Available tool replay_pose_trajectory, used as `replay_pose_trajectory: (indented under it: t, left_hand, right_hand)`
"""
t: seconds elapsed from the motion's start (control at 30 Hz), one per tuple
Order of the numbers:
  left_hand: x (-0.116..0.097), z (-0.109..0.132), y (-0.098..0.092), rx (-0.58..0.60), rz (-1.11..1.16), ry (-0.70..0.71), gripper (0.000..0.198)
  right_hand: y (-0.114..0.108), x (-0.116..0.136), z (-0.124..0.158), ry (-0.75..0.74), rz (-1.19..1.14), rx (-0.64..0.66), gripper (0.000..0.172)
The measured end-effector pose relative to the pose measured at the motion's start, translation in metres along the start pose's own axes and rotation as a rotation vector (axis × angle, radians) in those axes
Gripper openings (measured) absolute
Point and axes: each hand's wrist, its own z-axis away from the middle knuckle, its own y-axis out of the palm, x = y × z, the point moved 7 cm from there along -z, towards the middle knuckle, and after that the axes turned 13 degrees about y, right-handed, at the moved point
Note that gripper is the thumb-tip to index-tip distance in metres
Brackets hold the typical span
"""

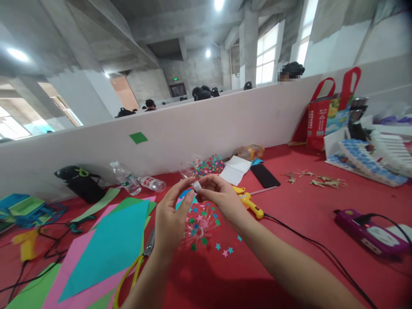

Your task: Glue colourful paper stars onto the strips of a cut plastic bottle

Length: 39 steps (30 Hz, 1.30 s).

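Note:
A small white piece point(196, 186) is pinched between the fingertips of my right hand point(220, 197), in the middle of the view. My left hand point(174, 210) has its thumb and fingertips closed around the other side of that piece. Below both hands, a clear plastic piece with colored stars point(201, 223) lies on the red table point(206, 274). Loose stars point(225, 253) are scattered to its right. Behind my right hand rests a yellow glue gun point(252, 204).
Colored paper sheets point(109, 249) and yellow-handled scissors point(137, 268) lie left. Bottles point(126, 178) stand or lie along the white partition point(180, 146). A phone point(265, 175), purple power strip point(370, 234) and red bag point(318, 124) are right. Heads show beyond the partition.

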Motion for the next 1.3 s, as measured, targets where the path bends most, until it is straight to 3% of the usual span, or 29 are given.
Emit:
replay_pose_trajectory:
  t: [0.1,0.2,0.33,0.43,0.63,0.87,1.07,1.13,1.2,1.27,1.3]
  left_hand:
    - [-0.001,-0.002,-0.011,-0.067,0.045,-0.021,0.021]
    - [0.001,-0.003,-0.020,-0.130,0.232,-0.124,0.019]
    - [-0.003,-0.007,-0.027,-0.137,0.426,-0.212,0.037]
    - [-0.011,-0.013,-0.033,-0.095,0.357,-0.141,0.053]
    - [-0.019,-0.017,-0.032,0.030,-0.007,0.040,0.031]
    - [-0.018,-0.007,-0.013,0.106,0.059,-0.006,0.019]
    - [-0.029,-0.009,-0.005,0.093,0.041,-0.021,0.019]
    - [-0.040,-0.009,-0.014,0.009,0.020,0.000,0.021]
    - [-0.047,-0.002,-0.036,-0.124,-0.015,0.042,0.021]
    - [-0.038,0.016,-0.067,-0.243,-0.041,0.028,0.017]
    - [-0.024,0.030,-0.080,-0.244,-0.044,-0.036,0.016]
  right_hand:
    - [0.002,0.004,0.001,-0.043,0.165,-0.008,0.025]
    - [0.004,0.010,0.005,-0.080,0.324,-0.026,0.021]
    - [0.008,0.021,0.013,-0.107,0.417,-0.027,0.017]
    - [0.013,0.026,0.018,-0.096,0.464,0.009,0.014]
    - [0.020,0.037,0.027,-0.229,0.653,-0.002,0.007]
    - [0.021,0.049,0.037,-0.398,0.754,0.025,0.028]
    - [0.020,0.052,0.037,-0.471,0.770,-0.025,0.012]
    - [0.017,0.051,0.034,-0.446,0.754,-0.036,0.008]
    - [0.010,0.051,0.033,-0.413,0.732,-0.051,0.007]
    - [0.001,0.056,0.032,-0.385,0.681,-0.066,0.009]
    - [-0.003,0.059,0.033,-0.373,0.645,-0.068,0.010]
